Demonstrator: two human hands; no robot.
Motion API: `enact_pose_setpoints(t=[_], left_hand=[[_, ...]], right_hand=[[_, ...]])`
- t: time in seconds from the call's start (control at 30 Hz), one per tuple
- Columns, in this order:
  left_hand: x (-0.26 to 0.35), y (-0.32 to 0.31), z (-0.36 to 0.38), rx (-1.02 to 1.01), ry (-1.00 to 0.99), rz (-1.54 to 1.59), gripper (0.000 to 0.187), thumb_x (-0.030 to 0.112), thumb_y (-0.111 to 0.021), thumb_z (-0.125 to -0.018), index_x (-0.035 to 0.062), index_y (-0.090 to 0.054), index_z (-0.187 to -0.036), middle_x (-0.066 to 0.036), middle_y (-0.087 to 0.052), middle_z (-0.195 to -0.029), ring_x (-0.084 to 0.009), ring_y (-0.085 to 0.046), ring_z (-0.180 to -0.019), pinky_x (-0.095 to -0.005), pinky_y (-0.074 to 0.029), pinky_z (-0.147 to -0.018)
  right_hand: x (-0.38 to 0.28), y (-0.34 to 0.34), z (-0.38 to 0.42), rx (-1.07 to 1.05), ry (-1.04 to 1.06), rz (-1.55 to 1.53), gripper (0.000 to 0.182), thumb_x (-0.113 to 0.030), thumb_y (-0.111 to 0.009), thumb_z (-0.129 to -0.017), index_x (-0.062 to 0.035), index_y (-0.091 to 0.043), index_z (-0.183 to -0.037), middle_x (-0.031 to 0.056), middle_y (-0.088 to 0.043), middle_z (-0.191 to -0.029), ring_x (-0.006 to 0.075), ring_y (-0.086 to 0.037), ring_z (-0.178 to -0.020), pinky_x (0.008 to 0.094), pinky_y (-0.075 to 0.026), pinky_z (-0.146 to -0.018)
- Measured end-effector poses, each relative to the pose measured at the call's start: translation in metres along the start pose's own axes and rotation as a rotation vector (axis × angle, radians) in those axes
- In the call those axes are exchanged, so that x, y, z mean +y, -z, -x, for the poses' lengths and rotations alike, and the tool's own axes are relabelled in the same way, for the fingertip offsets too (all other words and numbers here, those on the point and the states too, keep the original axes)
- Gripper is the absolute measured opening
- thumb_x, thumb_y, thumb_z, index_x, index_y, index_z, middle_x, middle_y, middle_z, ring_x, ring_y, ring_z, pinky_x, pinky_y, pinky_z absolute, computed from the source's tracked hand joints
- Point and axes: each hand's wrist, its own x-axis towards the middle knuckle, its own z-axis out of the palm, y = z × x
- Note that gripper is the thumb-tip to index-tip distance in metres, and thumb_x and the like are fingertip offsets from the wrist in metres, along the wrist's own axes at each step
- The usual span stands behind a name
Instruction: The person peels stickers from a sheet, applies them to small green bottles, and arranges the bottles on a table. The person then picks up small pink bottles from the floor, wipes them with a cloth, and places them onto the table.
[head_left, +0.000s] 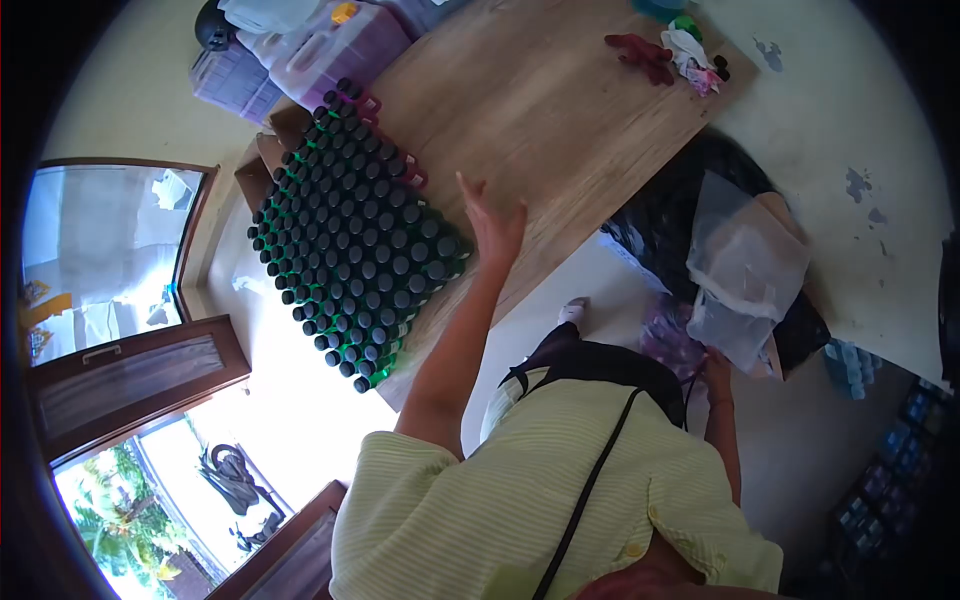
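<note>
Left hand [496, 226]: spread, empty; beside black-capped green bottles [355, 215], brown wooden table's [500, 110] edge. Right hand [716, 372]: grip unclear, at purplish plastic bag [668, 335].

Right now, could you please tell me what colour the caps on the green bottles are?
The bottle caps are black, seen best in the head view.

Left hand [496, 228] open, arm outstretched
</note>
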Motion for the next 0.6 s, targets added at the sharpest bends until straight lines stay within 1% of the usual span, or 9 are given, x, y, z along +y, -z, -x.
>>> enact_pose_setpoints(t=[0.07,0.13,0.17,0.23,0.27,0.3,0.4,0.47,0.6], left_hand=[[0.004,0.007,-0.025,0.056,0.110,0.094,0.099,0.012,-0.068,-0.073,0.0029,0.002,-0.142,-0.026,-0.047,-0.116,-0.0373,-0.049,-0.108,-0.0435,-0.035,-0.094],[0.002,0.006,-0.037,0.030,0.029,0.045,0.097,0.012,-0.067,-0.074,0.0026,0.001,-0.143,-0.026,-0.049,-0.115,-0.0362,-0.051,-0.106,-0.0430,-0.036,-0.093],[0.003,0.001,-0.035,-0.015,0.007,0.035,0.096,0.012,-0.067,-0.074,0.0027,0.000,-0.143,-0.027,-0.047,-0.117,-0.0363,-0.050,-0.107,-0.0432,-0.036,-0.093],[0.000,-0.012,-0.021,-0.119,-0.063,0.001,0.095,0.013,-0.067,-0.074,0.0029,-0.003,-0.143,-0.027,-0.042,-0.123,-0.0369,-0.047,-0.110,-0.0441,-0.035,-0.095],[-0.003,-0.019,-0.012,-0.162,-0.111,-0.024,0.094,0.013,-0.067,-0.074,0.0031,-0.004,-0.143,-0.028,-0.040,-0.125,-0.0375,-0.046,-0.112,-0.0448,-0.034,-0.095],[-0.004,-0.025,-0.003,-0.201,-0.163,-0.048,0.093,0.013,-0.067,-0.074,0.0033,-0.005,-0.143,-0.028,-0.037,-0.128,-0.0381,-0.044,-0.114,-0.0456,-0.033,-0.096],[0.001,-0.035,0.018,-0.322,-0.240,-0.107,0.093,0.015,-0.067,-0.073,0.0047,-0.007,-0.143,-0.028,-0.031,-0.133,-0.0403,-0.037,-0.119,-0.0496,-0.028,-0.099],[0.012,-0.037,0.026,-0.407,-0.197,-0.172,0.092,0.016,-0.067,-0.073,0.0053,-0.008,-0.143,-0.027,-0.030,-0.134,-0.0415,-0.032,-0.121,-0.0520,-0.024,-0.101],[0.015,-0.047,0.030,-0.505,-0.256,-0.337,0.091,0.020,-0.067,-0.073,0.0068,-0.011,-0.143,-0.026,-0.027,-0.135,-0.0426,-0.028,-0.122,-0.0542,-0.020,-0.101]], right_hand=[[-0.005,0.001,-0.002,0.006,0.122,0.130,0.032,-0.010,-0.050,-0.084,-0.0027,-0.055,-0.115,0.0050,-0.057,-0.085,0.0115,-0.055,-0.066,0.0279,-0.048,-0.059],[-0.005,0.003,-0.008,-0.038,0.001,-0.004,0.031,-0.012,-0.052,-0.085,-0.0025,-0.055,-0.114,0.0050,-0.057,-0.080,0.0102,-0.054,-0.063,0.0274,-0.046,-0.054],[0.003,0.005,-0.016,-0.024,0.054,0.026,0.030,-0.013,-0.053,-0.085,-0.0021,-0.055,-0.113,0.0044,-0.057,-0.076,0.0104,-0.054,-0.060,0.0270,-0.045,-0.051],[0.009,0.009,-0.019,-0.040,0.070,-0.069,0.032,-0.015,-0.055,-0.085,0.0001,-0.054,-0.113,0.0054,-0.058,-0.079,0.0115,-0.054,-0.059,0.0277,-0.047,-0.053],[0.002,0.008,-0.019,0.030,-0.046,-0.033,0.030,-0.010,-0.055,-0.084,-0.0047,-0.057,-0.114,0.0056,-0.063,-0.088,0.0137,-0.059,-0.069,0.0267,-0.049,-0.058],[0.005,0.009,-0.017,0.042,-0.020,-0.081,0.032,-0.009,-0.054,-0.083,-0.0052,-0.056,-0.115,0.0058,-0.063,-0.089,0.0138,-0.058,-0.069,0.0265,-0.048,-0.058],[0.017,0.010,-0.007,0.106,-0.088,-0.158,0.032,-0.010,-0.054,-0.083,-0.0052,-0.057,-0.114,0.0067,-0.061,-0.086,0.0145,-0.058,-0.068,0.0277,-0.049,-0.058],[0.025,0.012,-0.001,0.117,-0.184,-0.145,0.031,-0.013,-0.054,-0.084,-0.0040,-0.057,-0.113,0.0074,-0.060,-0.083,0.0144,-0.057,-0.068,0.0288,-0.049,-0.058],[0.093,0.007,-0.009,0.114,-0.362,-0.210,0.029,-0.012,-0.053,-0.082,-0.0051,-0.058,-0.111,0.0079,-0.060,-0.083,0.0171,-0.060,-0.067,0.0321,-0.050,-0.053]])
